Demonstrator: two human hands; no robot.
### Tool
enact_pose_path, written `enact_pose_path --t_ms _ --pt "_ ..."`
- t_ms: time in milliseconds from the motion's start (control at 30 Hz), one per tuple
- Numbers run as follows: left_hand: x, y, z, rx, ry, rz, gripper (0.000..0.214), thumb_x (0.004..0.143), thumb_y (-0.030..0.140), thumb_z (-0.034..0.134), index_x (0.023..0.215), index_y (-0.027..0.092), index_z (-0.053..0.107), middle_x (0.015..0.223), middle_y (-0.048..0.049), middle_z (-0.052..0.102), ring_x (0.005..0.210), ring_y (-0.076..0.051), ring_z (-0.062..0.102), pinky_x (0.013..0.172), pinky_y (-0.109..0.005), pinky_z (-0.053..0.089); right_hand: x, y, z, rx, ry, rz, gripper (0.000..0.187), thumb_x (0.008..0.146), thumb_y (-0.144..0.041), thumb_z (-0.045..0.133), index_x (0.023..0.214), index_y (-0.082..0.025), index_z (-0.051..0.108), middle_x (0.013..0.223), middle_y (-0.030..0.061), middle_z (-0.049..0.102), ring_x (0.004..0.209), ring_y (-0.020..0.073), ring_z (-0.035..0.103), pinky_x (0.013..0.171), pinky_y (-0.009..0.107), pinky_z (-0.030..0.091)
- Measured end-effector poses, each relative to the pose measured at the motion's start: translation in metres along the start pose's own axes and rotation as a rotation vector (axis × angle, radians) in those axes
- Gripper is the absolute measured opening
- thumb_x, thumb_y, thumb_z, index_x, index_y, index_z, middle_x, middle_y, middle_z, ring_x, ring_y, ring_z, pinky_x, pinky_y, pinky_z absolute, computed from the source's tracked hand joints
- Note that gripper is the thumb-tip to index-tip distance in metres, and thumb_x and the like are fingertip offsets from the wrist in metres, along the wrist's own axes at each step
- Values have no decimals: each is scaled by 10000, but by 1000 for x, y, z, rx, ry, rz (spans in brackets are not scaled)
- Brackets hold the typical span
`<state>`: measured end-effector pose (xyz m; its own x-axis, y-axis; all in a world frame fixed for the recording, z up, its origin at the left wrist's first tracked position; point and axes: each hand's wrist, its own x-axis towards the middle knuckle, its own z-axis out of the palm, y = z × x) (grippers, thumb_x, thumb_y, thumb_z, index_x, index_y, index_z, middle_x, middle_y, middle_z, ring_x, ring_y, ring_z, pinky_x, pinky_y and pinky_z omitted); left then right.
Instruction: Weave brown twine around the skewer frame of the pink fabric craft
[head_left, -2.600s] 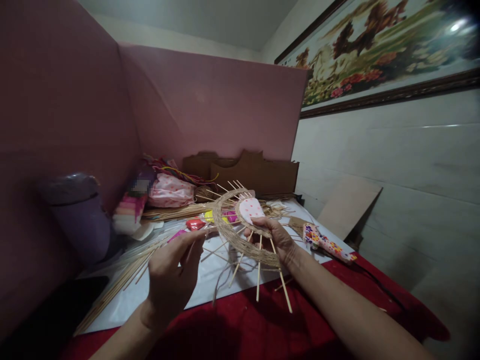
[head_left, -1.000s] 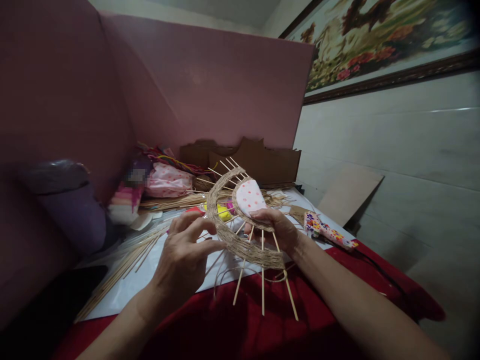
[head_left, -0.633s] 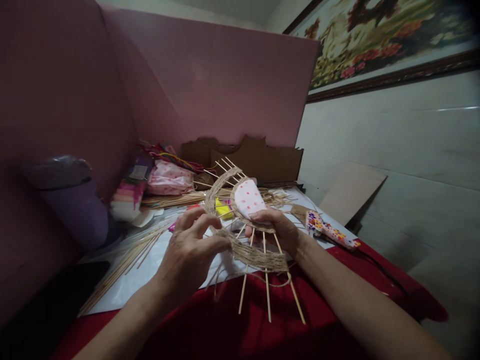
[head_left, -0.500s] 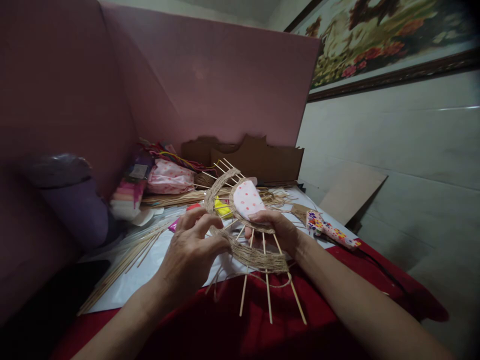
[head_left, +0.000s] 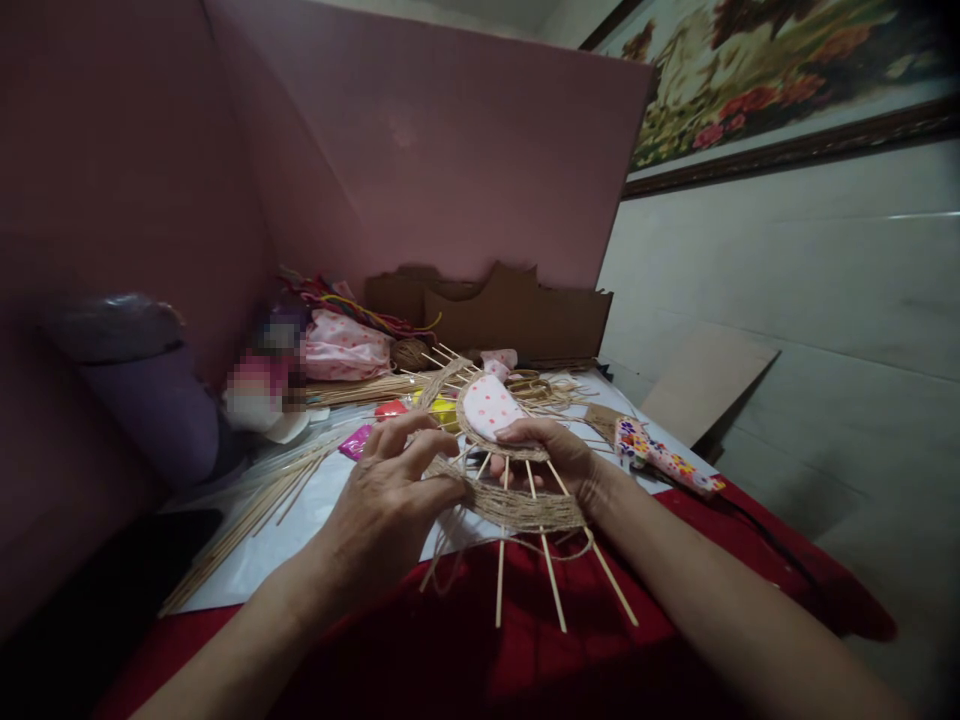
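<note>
Thin wooden sticks (head_left: 553,585) radiate from a round centre covered in white fabric with pink dots (head_left: 489,405) and edged in twine. A wide band of jute twine (head_left: 525,508) is woven across the sticks, forming an arc around the centre. My right hand (head_left: 551,455) grips the fabric centre, thumb on top and fingers underneath. At the left of the weave, my left hand (head_left: 401,490) has thumb and fingers closed on the twine band. Its fingertips partly cover the band there. A loose twine strand loops below the weave.
Loose sticks (head_left: 251,515) lie on a white sheet (head_left: 300,520) over a red cloth (head_left: 420,640). Behind are a twine ball (head_left: 412,354), dotted fabric (head_left: 347,345) and cardboard (head_left: 517,315). A flower-patterned glue gun (head_left: 664,455) lies right; a purple container (head_left: 154,400) stands left.
The woven stick piece has tilted flatter, its far sticks dropping and its near stick ends swinging slightly right. Both hands keep their hold. The view has shifted a little.
</note>
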<state>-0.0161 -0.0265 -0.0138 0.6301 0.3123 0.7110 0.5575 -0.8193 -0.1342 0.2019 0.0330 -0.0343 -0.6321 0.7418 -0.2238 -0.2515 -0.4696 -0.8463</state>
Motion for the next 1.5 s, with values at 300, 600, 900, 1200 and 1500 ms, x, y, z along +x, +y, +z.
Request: enact_pose_path --t_ms 300,600,900,1200,1500 --pt "1 6 -6 48 -86 89 160 796 130 566 901 214 653 1063 -47 599 1105 -251 417 948 -440 338 -2 -2 -2 43 -70 153 254 726 -255 491 698 -35 614 521 102 642 326 71 490 240 117 282" --pt "4 10 -5 -13 -81 61 96 799 153 579 856 200 639 1018 -31 615 1080 -228 425 942 -422 365 -2 -3 1 109 -158 183 243 742 -213 477 834 -24 597 613 109 671 358 72 522 238 97 275" --pt "3 9 -5 -68 -94 63 123 787 128 585 857 213 639 1013 -37 610 1083 -226 427 932 -435 382 -3 -2 3 23 -61 148 212 727 -218 504 761 -38 611 547 86 660 349 75 526 253 106 306" --pt "3 10 -2 -79 -127 33 119 808 138 564 886 208 621 1005 -31 611 1099 -240 411 939 -445 365 -2 -2 3 12 -16 162 218 705 -215 528 773 -27 615 559 92 660 381 95 558 293 130 368" --pt "0 10 3 -33 -154 21 111 823 141 540 906 175 606 1006 -49 611 1110 -255 407 943 -469 364 2 -1 -2 -114 65 59 260 699 -213 595 889 -37 615 644 90 690 436 103 588 387 159 456"
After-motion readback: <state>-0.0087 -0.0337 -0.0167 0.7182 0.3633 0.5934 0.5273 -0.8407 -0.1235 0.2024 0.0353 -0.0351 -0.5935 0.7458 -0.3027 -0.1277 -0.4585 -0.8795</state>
